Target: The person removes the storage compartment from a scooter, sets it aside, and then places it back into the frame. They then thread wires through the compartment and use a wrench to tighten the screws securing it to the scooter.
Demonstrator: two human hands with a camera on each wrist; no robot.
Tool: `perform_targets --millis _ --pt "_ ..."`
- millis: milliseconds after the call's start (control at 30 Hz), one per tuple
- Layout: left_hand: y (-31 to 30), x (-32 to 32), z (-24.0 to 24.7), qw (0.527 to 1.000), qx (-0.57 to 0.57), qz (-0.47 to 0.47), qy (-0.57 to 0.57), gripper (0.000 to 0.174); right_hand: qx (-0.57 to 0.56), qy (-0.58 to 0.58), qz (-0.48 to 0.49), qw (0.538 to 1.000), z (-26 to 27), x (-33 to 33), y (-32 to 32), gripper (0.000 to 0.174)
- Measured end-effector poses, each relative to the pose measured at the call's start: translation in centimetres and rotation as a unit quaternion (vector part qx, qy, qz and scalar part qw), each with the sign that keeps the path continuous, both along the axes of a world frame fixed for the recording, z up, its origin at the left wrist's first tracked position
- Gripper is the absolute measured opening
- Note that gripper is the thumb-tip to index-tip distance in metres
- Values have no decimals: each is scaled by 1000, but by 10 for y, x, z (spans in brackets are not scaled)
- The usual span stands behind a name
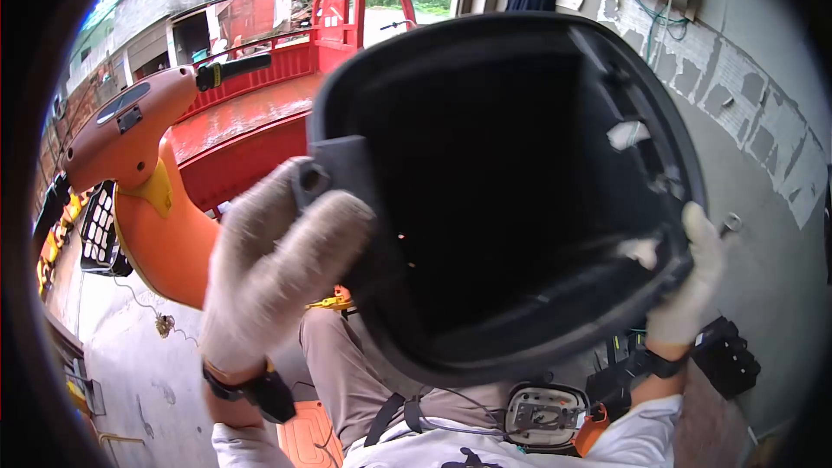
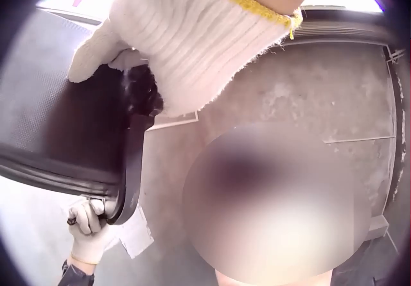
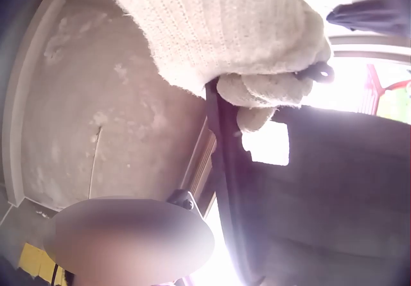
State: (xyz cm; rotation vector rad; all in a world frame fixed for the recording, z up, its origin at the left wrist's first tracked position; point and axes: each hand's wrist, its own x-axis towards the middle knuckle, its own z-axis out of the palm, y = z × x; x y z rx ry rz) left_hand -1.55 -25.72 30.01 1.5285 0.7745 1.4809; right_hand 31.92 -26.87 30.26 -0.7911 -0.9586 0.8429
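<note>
A black plastic tub (image 1: 485, 182) with a rounded rim is held up before me, its dark hollow facing the head camera. On its left side, my gloved left hand (image 1: 269, 269) grips the wall beside a projecting tab (image 1: 342, 169) with a hole. My gloved right hand (image 1: 698, 282) grips the opposite rim. From the right fist sticks a small metal ring end (image 1: 732, 224), like a ring spanner's, also showing as a dark ring (image 3: 321, 73) in the right wrist view. A squarish opening (image 3: 268, 143) pierces the tub near those fingers.
An orange scooter body (image 1: 160, 208) with a black basket (image 1: 102, 230) stands at the left. Behind it is a red cargo tricycle (image 1: 260, 121). Low in the head view lie an orange stool (image 1: 308, 433), an opened device (image 1: 546, 416) and a black case (image 1: 726, 355).
</note>
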Motion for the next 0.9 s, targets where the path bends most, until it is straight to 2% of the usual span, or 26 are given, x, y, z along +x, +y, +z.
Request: perform_targets --millis 67,133,167,200,233,267,400,433,533,667,700,800,833,900 --pt "28 -25 1 998 -6 31 55 38 -71 -4 -4 997 2 -19 27 35" --pt "61 -45 -14 998 -8 18 63 39 -66 10 154 986 -16 -6 57 25" --pt "75 -45 -21 999 -17 -18 24 38 -73 22 145 987 -23 -13 71 25" --pt "90 -48 -29 999 -12 -15 37 37 -80 33 136 987 -32 -21 87 26" --pt "105 -50 -38 999 -12 -26 27 37 -58 56 207 975 -50 -13 111 24" --pt "120 -52 -48 999 -12 -38 16 37 -73 104 137 982 -49 -36 115 19" --pt "171 -64 -80 997 -66 -41 -1 34 -95 78 196 973 -105 -34 164 22" --pt "179 -64 -87 997 -69 -33 3 32 -83 77 257 960 -113 -31 173 19" --pt "204 -67 -107 993 -88 -59 -46 30 -141 115 144 973 -125 -57 186 15" --pt "228 -74 -126 990 -113 -47 -66 26 -153 93 182 967 -136 -65 196 14" --pt "238 -76 -136 988 -143 -25 -57 23 -155 58 234 958 -146 -58 201 17" --pt "252 -70 -166 985 -170 13 -37 21 -199 65 161 965 -156 -72 211 21" --pt "256 -70 -173 984 -176 24 -30 20 -210 43 170 962 -165 -69 216 25" --pt "262 -72 -188 977 -209 46 -27 20 -257 -31 127 958 -178 -69 226 27"
